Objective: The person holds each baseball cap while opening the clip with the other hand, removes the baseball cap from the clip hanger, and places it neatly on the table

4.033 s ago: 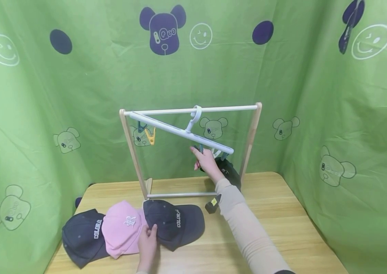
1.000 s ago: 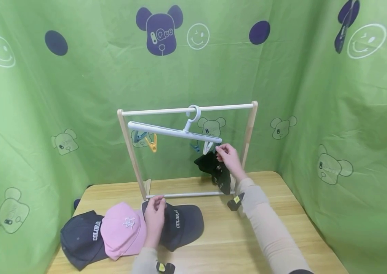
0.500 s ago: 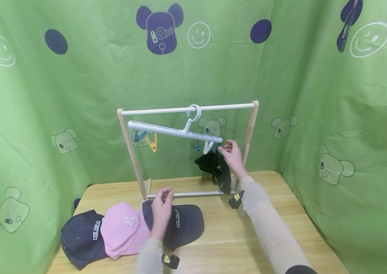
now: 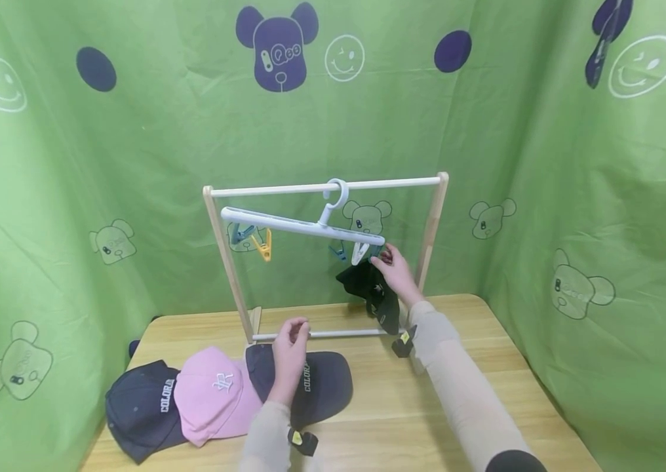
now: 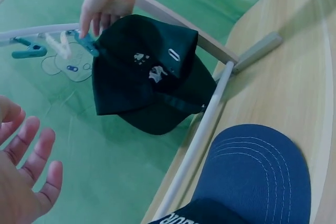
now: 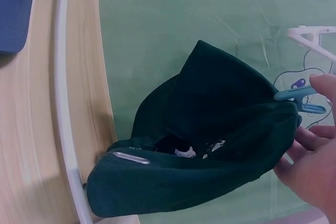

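A black cap (image 4: 377, 298) hangs from a blue clip (image 6: 299, 95) at the right, lower end of the light-blue hanger (image 4: 303, 227). My right hand (image 4: 394, 272) is at this clip. In the right wrist view its thumb touches the clip's upper leg, and the other fingers lie loosely by the cap's edge. A gap shows between them and the lower leg. My left hand (image 4: 290, 351) is raised over a dark cap (image 4: 327, 387) with white lettering. Its fingers are loosely bent, with nothing in them (image 5: 26, 161).
The hanger hooks on a wooden rack (image 4: 432, 229). It also bears a white clip (image 4: 359, 254), a yellow clip (image 4: 263, 246) and more blue clips. A pink cap (image 4: 215, 396) and another dark cap (image 4: 144, 410) overlap on the wooden table (image 4: 474, 367). Green curtain (image 4: 132, 144) surrounds it.
The right hand has moved from left of the cap to the hanger's end clip. The left hand has lifted off the dark cap and shifted right. The hanger tilts less than four seconds ago.
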Action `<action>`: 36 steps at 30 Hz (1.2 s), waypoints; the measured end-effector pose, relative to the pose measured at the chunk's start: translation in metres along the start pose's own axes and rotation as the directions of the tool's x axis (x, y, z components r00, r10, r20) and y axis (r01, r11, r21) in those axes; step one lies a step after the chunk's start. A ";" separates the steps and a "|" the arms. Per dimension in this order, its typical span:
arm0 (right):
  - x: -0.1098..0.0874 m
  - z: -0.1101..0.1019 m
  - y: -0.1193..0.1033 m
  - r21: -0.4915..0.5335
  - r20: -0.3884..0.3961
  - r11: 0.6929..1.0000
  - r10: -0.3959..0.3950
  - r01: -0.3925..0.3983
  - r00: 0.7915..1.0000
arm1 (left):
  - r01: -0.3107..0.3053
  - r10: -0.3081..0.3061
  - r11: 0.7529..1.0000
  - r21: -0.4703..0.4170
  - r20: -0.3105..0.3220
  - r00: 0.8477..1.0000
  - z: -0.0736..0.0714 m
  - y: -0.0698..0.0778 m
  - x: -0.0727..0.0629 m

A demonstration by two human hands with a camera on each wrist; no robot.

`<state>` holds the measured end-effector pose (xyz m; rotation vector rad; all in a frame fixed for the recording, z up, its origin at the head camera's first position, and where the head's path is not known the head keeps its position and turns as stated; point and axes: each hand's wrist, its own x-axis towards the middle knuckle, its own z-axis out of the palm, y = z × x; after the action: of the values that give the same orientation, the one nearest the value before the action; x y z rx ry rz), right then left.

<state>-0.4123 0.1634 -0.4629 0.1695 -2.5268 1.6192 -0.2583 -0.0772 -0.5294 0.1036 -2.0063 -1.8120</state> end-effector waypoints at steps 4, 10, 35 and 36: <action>0.002 0.002 0.001 0.002 0.009 1.000 -0.010 0.010 1.000 | -0.020 0.019 1.000 0.024 0.021 1.000 0.008 0.002 0.003; 0.004 0.002 0.000 -0.003 0.013 0.999 -0.035 0.035 0.999 | -0.054 0.052 0.998 0.034 0.054 0.997 0.015 -0.001 0.008; 0.003 -0.005 -0.007 0.107 -0.080 0.993 -0.035 0.043 0.996 | -0.059 0.055 0.998 0.029 0.106 0.993 0.014 0.027 -0.008; 0.002 -0.006 -0.008 0.108 -0.080 0.993 -0.035 0.044 0.996 | -0.058 0.055 0.998 0.032 0.103 0.993 0.014 0.028 -0.008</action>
<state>-0.4126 0.1657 -0.4524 0.1638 -2.3644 1.7151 -0.2499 -0.0574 -0.5054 -0.0361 -2.0889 -1.7807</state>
